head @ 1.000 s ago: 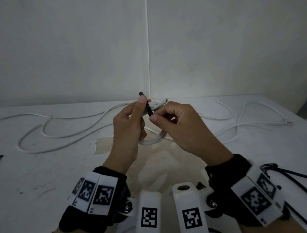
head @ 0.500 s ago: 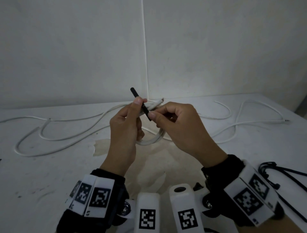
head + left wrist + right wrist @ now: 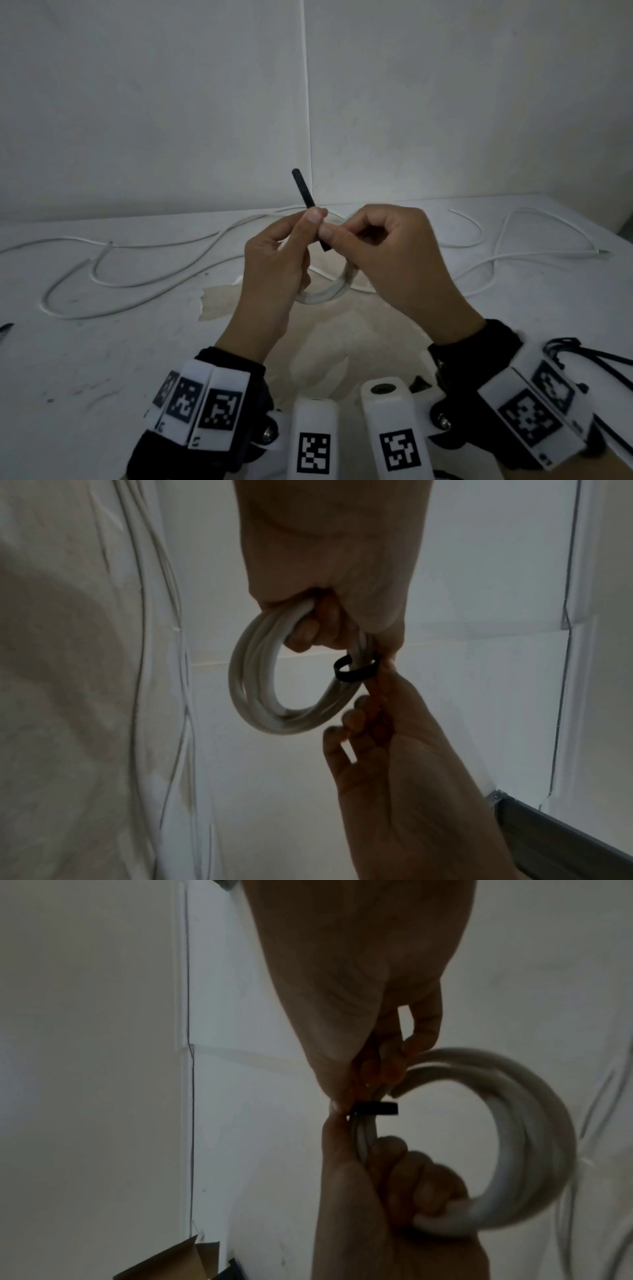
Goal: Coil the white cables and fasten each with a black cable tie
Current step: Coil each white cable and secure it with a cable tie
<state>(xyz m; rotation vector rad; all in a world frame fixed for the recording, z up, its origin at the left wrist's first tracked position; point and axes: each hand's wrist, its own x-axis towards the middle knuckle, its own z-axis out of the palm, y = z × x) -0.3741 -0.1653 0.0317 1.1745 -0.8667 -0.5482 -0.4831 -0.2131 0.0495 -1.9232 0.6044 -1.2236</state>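
— How far along is the coiling?

— One small coil of white round cable (image 3: 260, 685) is wound and held up above the white bench (image 3: 102, 359), between the two hands. The left hand (image 3: 274, 270) has its fingers curled through the coil and clamped on the bundled strands, with thumb and forefinger pinching at the top.

— And the tie?

— The thin black cable tie (image 3: 356, 670) is already looped round the bundle; the wrist views show it as a band circling the strands just beside the left fingers. Its free tail sticks up and to the far left above the hands in the head view. The right hand (image 3: 394, 260) pinches the tie at the bundle, fingers closed on it. Whether the loop is drawn fully snug cannot be told.

— What is left?

— Judging by this, the first coil is nearly fastened. A long loose white cable (image 3: 144, 274) sprawls uncoiled over the far left of the bench, and another loose white cable (image 3: 534, 246) winds over the far right. Both remain to be coiled and tied, so the task looks well short of half done.
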